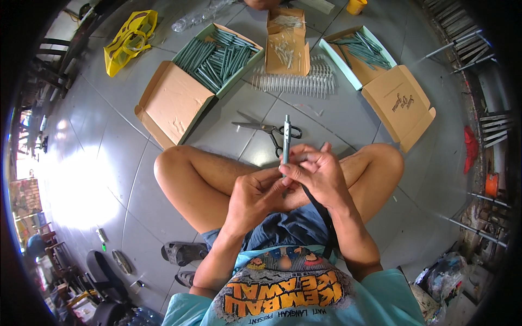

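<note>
- Sandals (185, 255): a dark pair on the tiled floor (147, 217), beside your left hip.
- Left hand (253, 198): your fingers are curled in, thumb and forefinger together at the pen's lower end; cannot tell whether they grip it.
- Right hand (318, 171): your thumb and fingers pinch the pen's lower part; some other fingers are bent clear.
- Pen (286, 138): grey-green, between your hands above your crossed legs, clip end pointing away from you.
- Scissors (263, 128): black-handled, open, on the floor beyond your shins, nearer the left box's lid than the right's.
- Clear plastic pieces (296, 84): a row on the floor, along the middle box's near edge.
- Left box (239, 75): full of similar pens, lid folded out from its near-left edge.
- Right box (341, 65): fewer pens, lid open off its near edge.
- Middle box (269, 41): small clear parts inside.
- Yellow bag (130, 43): on the floor, beyond the left box's lid.
</note>
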The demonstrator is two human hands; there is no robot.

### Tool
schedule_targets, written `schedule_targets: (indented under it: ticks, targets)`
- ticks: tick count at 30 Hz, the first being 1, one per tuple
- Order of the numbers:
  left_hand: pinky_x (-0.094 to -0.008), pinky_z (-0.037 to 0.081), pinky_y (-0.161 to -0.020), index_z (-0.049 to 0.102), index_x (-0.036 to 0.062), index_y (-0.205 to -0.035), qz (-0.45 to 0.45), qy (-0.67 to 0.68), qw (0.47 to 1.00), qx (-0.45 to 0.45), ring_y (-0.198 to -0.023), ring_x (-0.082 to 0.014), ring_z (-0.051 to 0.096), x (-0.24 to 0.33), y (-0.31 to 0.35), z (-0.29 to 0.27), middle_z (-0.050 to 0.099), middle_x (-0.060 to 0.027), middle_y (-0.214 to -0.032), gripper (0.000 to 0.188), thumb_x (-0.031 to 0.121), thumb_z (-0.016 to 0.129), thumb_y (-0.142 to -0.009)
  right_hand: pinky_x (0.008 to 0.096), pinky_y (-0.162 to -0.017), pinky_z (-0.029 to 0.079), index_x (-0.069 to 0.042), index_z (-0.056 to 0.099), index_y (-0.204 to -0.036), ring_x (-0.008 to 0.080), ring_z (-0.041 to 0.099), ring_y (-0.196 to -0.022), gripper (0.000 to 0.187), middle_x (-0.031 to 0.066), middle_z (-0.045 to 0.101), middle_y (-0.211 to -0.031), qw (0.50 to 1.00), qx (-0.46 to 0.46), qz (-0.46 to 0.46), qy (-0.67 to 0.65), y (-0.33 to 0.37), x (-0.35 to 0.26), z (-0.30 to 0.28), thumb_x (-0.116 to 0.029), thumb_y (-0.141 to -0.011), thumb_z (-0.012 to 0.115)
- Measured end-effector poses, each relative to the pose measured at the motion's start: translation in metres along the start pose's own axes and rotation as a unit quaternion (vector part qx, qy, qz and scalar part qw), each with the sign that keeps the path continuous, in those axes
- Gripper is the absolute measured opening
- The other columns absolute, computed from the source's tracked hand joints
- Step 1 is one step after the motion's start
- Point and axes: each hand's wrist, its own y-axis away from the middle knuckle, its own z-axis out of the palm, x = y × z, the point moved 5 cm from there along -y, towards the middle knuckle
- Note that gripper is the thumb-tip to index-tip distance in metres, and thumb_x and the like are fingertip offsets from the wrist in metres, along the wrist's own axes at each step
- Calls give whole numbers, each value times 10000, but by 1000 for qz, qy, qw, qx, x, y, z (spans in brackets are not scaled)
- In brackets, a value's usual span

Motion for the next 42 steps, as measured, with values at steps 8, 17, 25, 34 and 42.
schedule_targets:
  ticks: [8, 17, 25, 34, 42]
  targets:
    - [-263, 534, -816, 660, -61, -1136, -42, -55, 997, -18, -915, -120, 668, 9, 8, 0, 731, -108, -955, 285, 76, 694, -888, 329, -1012, 402, -10, 743, -942, 108, 620, -1042, 169, -6, 688, -1029, 997, -66, -10, -27, 12, -3, -1, -147, -847, 766]
    - [-321, 528, -906, 607, -81, -1209, 13, -126, 991, 35, -1044, -194, 653, 17, 4, -24, 697, -181, -1085, 449, 167, 747, -861, 285, -941, 461, 21, 703, -1006, 107, 659, -927, 177, 31, 717, -948, 997, -34, 34, 62, 13, -6, -9, -112, -889, 707]
    - [-209, 527, -629, 671, -86, -1065, 34, 44, 998, 40, -715, -47, 634, 22, -23, -13, 741, -85, -857, 354, 235, 698, -919, 244, -868, 522, 41, 639, -1065, 120, 679, -903, 195, 69, 701, -963, 995, -49, 37, -83, 14, -3, 10, 14, -879, 691]
    - [-235, 569, -691, 625, -112, -1067, -12, 67, 997, 23, -828, -111, 678, 11, -21, -14, 725, -144, -1004, 302, 92, 735, -874, 263, -879, 532, 47, 642, -1068, 133, 674, -916, 207, 72, 700, -985, 993, -56, 51, -94, 18, 5, 11, 30, -868, 691]
    - [-250, 578, -731, 612, -103, -1063, -21, 118, 993, 13, -873, -148, 685, 20, -18, -15, 717, -168, -1004, 287, 58, 738, -862, 245, -844, 518, 46, 666, -1067, 104, 654, -921, 197, 69, 711, -974, 991, -27, 22, -131, 23, 4, 19, -24, -886, 694]
